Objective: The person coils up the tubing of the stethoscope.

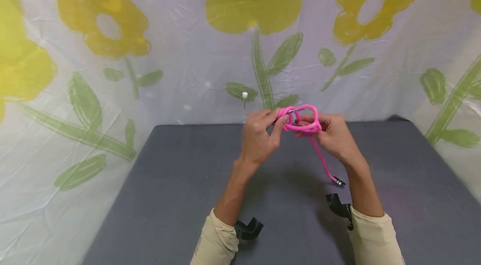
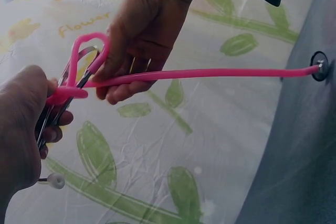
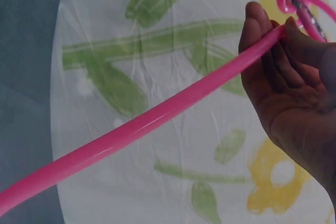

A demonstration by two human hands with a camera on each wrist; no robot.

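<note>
A stethoscope with pink tubing (image 1: 318, 148) is held up above the grey table between my two hands. My left hand (image 1: 259, 133) grips its metal ear tubes, around which a turn of tubing is wrapped, seen in the left wrist view. One white ear tip (image 1: 245, 95) sticks up beyond that hand. My right hand (image 1: 334, 133) pinches the tubing between thumb and fingers, beside a loop of it, plainest in the right wrist view. From there the tubing hangs down to the black and silver chest piece (image 1: 339, 181), close to the table. The other ear tip is hidden.
The grey-covered table (image 1: 180, 198) lies below both hands. Behind it hangs a pale sheet (image 1: 180, 85) printed with yellow flowers and green leaves. A black wrist mount (image 1: 249, 228) sits by the left cuff, and another black mount (image 1: 338, 205) by the right cuff.
</note>
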